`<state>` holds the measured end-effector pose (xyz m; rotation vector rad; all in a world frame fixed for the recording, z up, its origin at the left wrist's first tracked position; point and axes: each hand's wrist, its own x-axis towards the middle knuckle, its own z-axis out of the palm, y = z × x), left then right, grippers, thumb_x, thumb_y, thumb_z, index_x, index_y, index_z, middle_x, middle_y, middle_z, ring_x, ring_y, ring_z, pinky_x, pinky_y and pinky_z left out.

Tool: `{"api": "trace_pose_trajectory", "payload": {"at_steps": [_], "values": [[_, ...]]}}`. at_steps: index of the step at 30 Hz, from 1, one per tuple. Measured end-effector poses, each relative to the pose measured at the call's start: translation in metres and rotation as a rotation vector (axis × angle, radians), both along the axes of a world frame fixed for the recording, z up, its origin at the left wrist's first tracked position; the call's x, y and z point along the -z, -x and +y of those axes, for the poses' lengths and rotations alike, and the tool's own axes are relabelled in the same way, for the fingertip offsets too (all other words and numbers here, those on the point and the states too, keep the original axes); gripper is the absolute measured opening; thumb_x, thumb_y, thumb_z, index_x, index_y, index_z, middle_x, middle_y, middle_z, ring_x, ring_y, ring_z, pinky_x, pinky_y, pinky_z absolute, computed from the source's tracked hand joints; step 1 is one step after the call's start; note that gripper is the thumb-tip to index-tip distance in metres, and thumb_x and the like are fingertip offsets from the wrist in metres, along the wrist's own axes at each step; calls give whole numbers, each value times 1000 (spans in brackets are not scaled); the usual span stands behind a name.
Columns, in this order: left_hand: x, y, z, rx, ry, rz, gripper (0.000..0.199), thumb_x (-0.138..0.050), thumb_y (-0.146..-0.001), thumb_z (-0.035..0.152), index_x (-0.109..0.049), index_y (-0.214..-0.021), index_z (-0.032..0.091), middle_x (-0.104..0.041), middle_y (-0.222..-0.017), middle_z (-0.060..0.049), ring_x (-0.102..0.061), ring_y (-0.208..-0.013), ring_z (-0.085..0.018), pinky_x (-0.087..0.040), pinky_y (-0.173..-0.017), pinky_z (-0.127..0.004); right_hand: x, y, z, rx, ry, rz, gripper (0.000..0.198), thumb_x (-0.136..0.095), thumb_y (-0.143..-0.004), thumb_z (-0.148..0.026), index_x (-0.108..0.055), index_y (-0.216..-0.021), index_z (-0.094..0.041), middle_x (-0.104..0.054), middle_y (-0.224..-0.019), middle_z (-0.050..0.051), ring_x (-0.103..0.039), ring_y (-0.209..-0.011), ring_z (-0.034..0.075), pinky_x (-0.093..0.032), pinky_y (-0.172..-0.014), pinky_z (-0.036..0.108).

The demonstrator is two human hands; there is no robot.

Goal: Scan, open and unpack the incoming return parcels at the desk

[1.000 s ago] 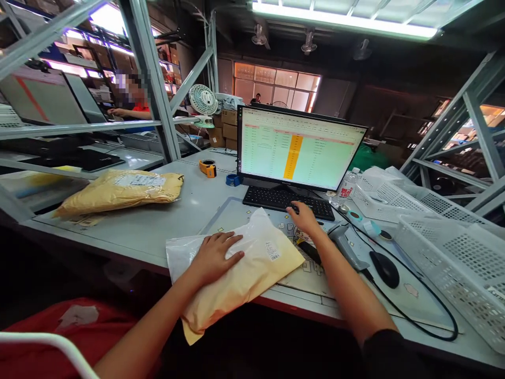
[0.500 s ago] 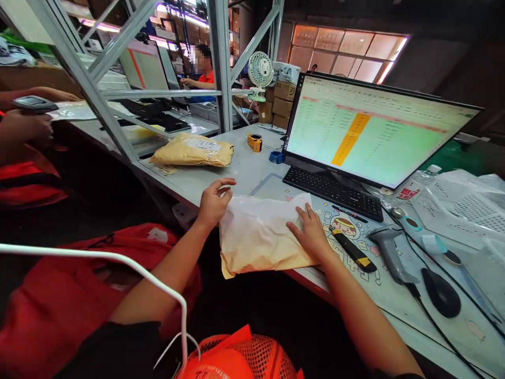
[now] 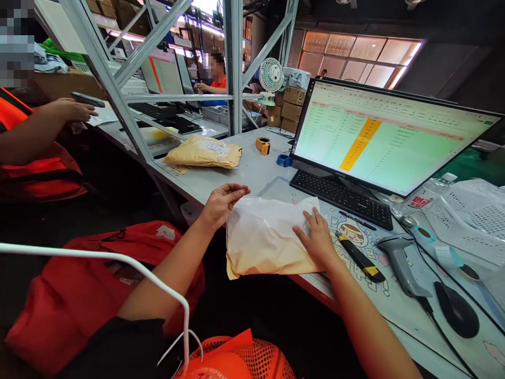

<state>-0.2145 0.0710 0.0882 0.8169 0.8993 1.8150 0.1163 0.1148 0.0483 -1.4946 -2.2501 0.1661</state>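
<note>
The right hand (image 3: 317,237), at the keyboard (image 3: 341,200) a second ago, now lies spread on the right part of the parcel (image 3: 268,237), which has swung from its slant to lie straighter, its barcode gone from view. The left hand (image 3: 221,205) has gone from flat on the parcel to its upper left corner, fingertips now drawn together. The view has turned left, bringing in a co-worker's hand (image 3: 74,111).

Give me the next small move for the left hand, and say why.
Probably pinch the far left corner of the white-and-yellow package firmly with the left hand. That hand is right at this corner, the right hand rests spread on the package's right side, and the near left corner juts past the edge of the table, so a secure hold seems wise.
</note>
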Motion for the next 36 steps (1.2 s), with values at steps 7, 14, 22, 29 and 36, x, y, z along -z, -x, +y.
{"api": "trace_pose_trajectory", "payload": {"at_steps": [7, 14, 22, 29, 36], "values": [[-6, 9, 52, 90, 139, 981, 50, -72, -83, 57, -71, -111, 15, -77, -122, -17, -73, -115, -30, -58, -102, -41, -5, 3, -4, 53, -77, -74, 72, -65, -100, -54, -53, -162, -20, -21, -180, 15, -14, -166, 45, -20, -130, 69], [-22, -7, 83, 352, 184, 1389, 34, -70, -76, 52, -78, -80, 19, -78, -82, -6, -68, -77, -23, -48, -72, -28, -12, 18, -28, -443, -183, -153, 68, -60, -104, -52, -48, -165, -25, -24, -179, 10, -13, -169, 32, -16, -134, 61], [-25, -20, 58, 72, 178, 1547, 42, -51, -95, 50, -78, -105, 19, -79, -105, -15, -70, -95, -32, -46, -80, -36, -2, 25, -31, -528, -102, -119, 62, -65, -104, -47, -54, -160, -22, -37, -174, 13, -30, -164, 34, -27, -131, 63], [-54, -22, 4, -55, -261, 1616, 43, -45, -103, 55, -75, -98, 24, -79, -89, -8, -72, -80, -25, -50, -72, -31, -63, 24, -56, -387, -404, -73, 79, -79, -93, -50, -50, -163, -27, -27, -178, 14, -18, -166, 41, -19, -132, 70], [-107, -68, -75, 103, -989, 1469, 10, -68, -100, 28, -76, -93, 29, -69, -69, -1, -63, -60, -17, -50, -60, -30, -163, 14, -108, -430, 57, -293, 66, -82, -87, -35, -64, -150, -27, -79, -93, 7, -74, -87, 30, -58, -80, 39]]}}
